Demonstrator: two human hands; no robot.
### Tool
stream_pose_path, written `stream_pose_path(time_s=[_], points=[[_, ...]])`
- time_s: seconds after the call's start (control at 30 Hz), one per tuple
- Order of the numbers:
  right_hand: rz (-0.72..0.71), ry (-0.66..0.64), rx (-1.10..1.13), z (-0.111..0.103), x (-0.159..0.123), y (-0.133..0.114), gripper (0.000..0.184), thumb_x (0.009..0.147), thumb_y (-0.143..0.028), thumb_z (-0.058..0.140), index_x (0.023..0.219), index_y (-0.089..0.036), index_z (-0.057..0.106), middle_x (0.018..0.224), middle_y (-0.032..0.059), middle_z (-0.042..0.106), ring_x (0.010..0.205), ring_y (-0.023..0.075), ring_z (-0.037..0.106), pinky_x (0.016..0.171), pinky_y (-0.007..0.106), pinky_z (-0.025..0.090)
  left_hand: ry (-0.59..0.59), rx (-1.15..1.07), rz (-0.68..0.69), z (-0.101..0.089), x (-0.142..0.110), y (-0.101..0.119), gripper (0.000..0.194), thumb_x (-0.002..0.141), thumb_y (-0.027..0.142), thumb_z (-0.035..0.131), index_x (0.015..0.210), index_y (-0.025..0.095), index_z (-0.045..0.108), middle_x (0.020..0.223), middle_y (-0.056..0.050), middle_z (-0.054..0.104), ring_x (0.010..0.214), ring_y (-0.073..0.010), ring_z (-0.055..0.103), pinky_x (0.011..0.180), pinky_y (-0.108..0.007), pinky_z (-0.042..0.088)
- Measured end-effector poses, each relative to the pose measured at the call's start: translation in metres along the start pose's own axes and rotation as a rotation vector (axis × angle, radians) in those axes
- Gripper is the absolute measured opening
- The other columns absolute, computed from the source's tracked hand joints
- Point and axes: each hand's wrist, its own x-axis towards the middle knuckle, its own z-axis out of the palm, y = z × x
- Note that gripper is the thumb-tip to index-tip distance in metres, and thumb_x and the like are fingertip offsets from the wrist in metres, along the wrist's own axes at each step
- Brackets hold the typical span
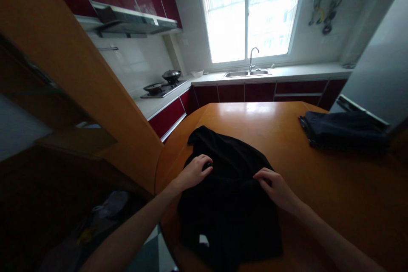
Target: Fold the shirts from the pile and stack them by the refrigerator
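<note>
A black garment [229, 208] lies spread and creased on the wooden table [255, 123], its near end reaching toward the table's front edge. Its exact kind cannot be made out; a small white patch shows near its lower left. My left hand [196, 172] grips the cloth on its left side, thumb and fingers closed on a fold. On the right side, my right hand [272, 182] pinches the same garment between thumb and fingertips. The cloth between both hands is slightly bunched.
A stack of folded dark clothes [344, 129] sits on the table's right side. Beyond the table are a counter with a sink [248, 73], a stove [164, 89] with pans, and a window. A wooden partition [105, 93] stands close on the left.
</note>
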Motion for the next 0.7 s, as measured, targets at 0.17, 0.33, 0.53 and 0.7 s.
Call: stream_pose_path(time_s=[0.17,0.33,0.53,0.7], points=[[0.006,0.123,-0.048,0.004,0.001,0.010,0.023,0.091,-0.022,0.049,0.092,-0.021,0.071,0.097,0.0071,0.070,0.091,0.0223,0.066,0.087,0.038,0.051,0.001,0.156,-0.269,0.039,0.047,-0.012,0.062,0.093,0.053,0.055,0.149,0.027,0.046,0.156,-0.020,0.038,0.143,-0.0426,0.036,0.111,-0.061,0.032],[0.008,0.181,-0.065,0.003,0.001,0.014,0.021,0.092,-0.023,0.049,0.095,-0.022,0.070,0.102,0.0082,0.069,0.097,0.0239,0.064,0.088,0.039,0.051,-0.105,0.184,-0.366,0.077,0.100,0.011,0.088,0.082,0.076,0.054,0.157,0.038,0.028,0.167,-0.018,0.013,0.145,-0.0607,0.008,0.103,-0.082,0.017],[0.050,0.179,-0.065,-0.005,0.003,0.027,0.022,0.093,-0.024,0.048,0.094,-0.023,0.069,0.101,0.0084,0.067,0.091,0.0225,0.064,0.078,0.035,0.053,-0.084,0.261,-0.309,0.089,0.151,-0.023,0.071,0.090,0.067,0.047,0.154,0.039,0.036,0.169,-0.011,0.014,0.148,-0.0554,0.004,0.111,-0.076,0.010],[0.062,0.110,-0.066,-0.005,0.004,0.033,0.023,0.092,-0.020,0.046,0.096,-0.022,0.068,0.101,0.0085,0.066,0.089,0.0211,0.063,0.076,0.033,0.052,-0.031,0.353,-0.202,0.051,0.196,-0.086,0.063,0.096,0.054,0.044,0.154,0.030,0.040,0.166,-0.012,0.022,0.151,-0.0433,0.016,0.118,-0.060,0.016]])
